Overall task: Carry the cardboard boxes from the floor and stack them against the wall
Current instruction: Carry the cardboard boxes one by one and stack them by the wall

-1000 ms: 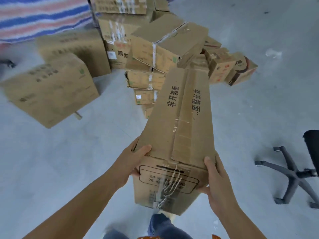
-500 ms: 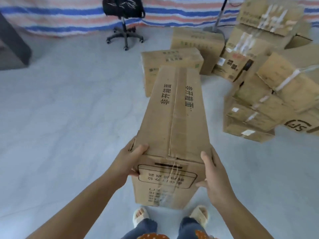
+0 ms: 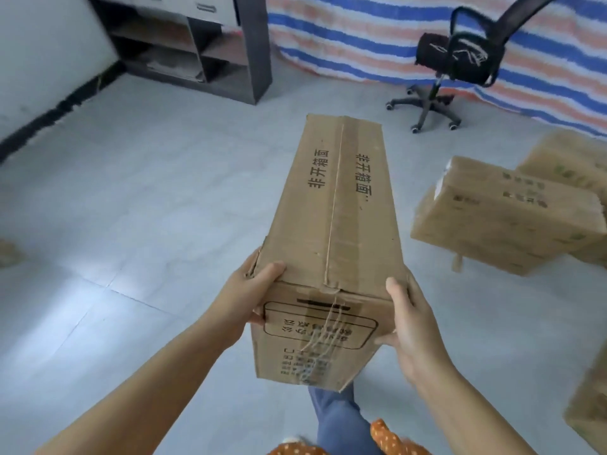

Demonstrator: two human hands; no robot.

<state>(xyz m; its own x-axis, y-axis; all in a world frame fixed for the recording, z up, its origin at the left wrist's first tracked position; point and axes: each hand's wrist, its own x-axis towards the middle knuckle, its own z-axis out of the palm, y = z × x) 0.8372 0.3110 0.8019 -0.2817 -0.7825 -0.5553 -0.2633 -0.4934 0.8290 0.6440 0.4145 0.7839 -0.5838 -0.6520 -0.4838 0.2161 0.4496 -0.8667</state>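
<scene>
A long cardboard box (image 3: 335,244) is held off the grey tiled floor (image 3: 147,198), its length running away from the person and its near end dipping toward their legs. The left hand (image 3: 244,298) grips the near left corner of the box: the thumb lies flat across the top edge while the other fingers wrap round the side and under, out of sight. The left forearm reaches up to the box from the lower left. The right hand (image 3: 409,326) clasps the near right corner of the box, thumb pointing up along the top edge, palm pressed to the side face, the remaining fingers curled beneath. The right forearm comes in from the lower right. Frayed tape strands hang down the box's near end face, over a printed label. To the right of the held box, two more cardboard boxes (image 3: 505,211) lie on the floor. Beyond the held box's far end stands a black office chair (image 3: 456,60) before a striped tarpaulin (image 3: 361,37); a dark shelf unit (image 3: 203,50) stands beyond the box to its left, against the wall.
</scene>
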